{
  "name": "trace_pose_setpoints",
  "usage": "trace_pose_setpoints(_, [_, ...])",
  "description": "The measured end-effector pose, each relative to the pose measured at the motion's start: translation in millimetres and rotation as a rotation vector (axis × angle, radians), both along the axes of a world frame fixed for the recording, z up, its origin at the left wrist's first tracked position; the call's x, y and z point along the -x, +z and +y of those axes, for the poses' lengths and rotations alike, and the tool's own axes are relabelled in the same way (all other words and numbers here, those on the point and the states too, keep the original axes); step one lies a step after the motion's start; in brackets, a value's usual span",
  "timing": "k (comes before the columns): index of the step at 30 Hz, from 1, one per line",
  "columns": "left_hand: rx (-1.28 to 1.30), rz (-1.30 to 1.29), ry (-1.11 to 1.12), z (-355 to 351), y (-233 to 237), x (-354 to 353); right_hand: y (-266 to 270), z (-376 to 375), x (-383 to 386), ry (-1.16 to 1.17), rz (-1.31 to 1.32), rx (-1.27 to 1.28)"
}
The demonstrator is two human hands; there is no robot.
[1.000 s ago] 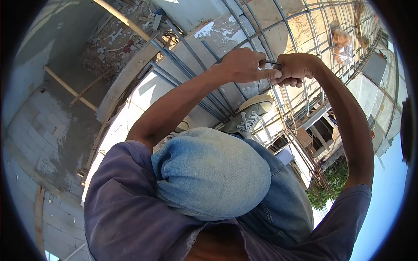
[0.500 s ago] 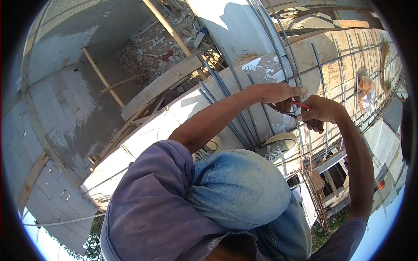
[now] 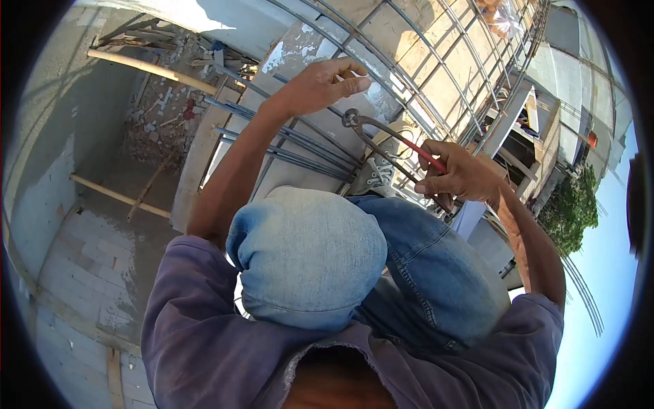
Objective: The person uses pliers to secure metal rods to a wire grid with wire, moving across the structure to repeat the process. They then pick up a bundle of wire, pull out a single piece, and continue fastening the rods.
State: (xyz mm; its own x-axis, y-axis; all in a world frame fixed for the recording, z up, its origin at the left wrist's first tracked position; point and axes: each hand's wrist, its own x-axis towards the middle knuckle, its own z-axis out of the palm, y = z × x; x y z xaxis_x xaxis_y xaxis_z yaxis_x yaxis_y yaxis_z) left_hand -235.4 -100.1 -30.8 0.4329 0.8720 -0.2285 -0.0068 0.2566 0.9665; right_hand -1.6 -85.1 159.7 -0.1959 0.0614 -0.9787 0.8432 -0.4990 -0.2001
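Note:
My right hand [image 3: 460, 174] is wrapped round the handles of a pair of pincers [image 3: 386, 131], one handle showing a red sleeve. The rounded jaws of the pincers point up and left, below my left hand [image 3: 325, 85]. That hand hovers near the steel bars with its thumb stretched out, its fingers bent and a gap between thumb and forefinger. Nothing shows in it. Just beyond both hands runs a grid of tied reinforcing bars [image 3: 436, 51]. Several loose bar ends [image 3: 286, 140] stick out beneath my left forearm.
My laced shoe [image 3: 379, 174] stands on the concrete ledge beside the bars. Down to the left lies a pit with rubble [image 3: 167, 102] and wooden props [image 3: 153, 70]. A clear plastic bag [image 3: 505, 20] lies by the grid. Green foliage [image 3: 569, 211] shows beyond the right edge.
My hands were together at the bars and are now apart. The right has drawn back toward me with the pincers, whose jaws now show. My view has turned, shifting the grid upward.

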Motion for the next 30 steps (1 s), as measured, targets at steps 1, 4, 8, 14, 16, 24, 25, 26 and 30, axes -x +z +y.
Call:
trace_pose_setpoints(1, [-0.013,-0.008,-0.030,0,-11,-6,0,-11,-10,-0.035,0.062,-0.122])
trace_pose_setpoints(4, [-0.576,0.433,0.079,-21,-57,-26,10,-42,-19,-0.251,0.152,-0.302])
trace_pose_setpoints(8, [-0.785,0.690,0.081,-22,-56,-29,17,-93,5,-0.595,0.168,-0.381])
trace_pose_setpoints(14, [-0.883,0.823,0.015,-24,-54,-37,33,-139,11,-0.480,0.302,-0.386])
trace_pose_setpoints(16, [-0.889,0.861,0.017,-27,-54,-39,17,-149,12,-0.545,0.351,-0.332])
trace_pose_setpoints(24, [0.446,-0.700,0.188,-62,9,-72,-80,-166,-5,-0.925,0.463,-0.444])
trace_pose_setpoints(25, [0.462,-0.704,0.174,-74,19,-80,-87,-168,-5,-0.981,0.479,-0.472])
trace_pose_setpoints(26, [0.443,-0.664,0.207,-84,26,-86,-95,-168,-7,-1.032,0.496,-0.504])
trace_pose_setpoints(30, [0.283,-0.431,0.178,-102,-9,-84,-128,-180,-13,-0.899,0.494,-0.639])
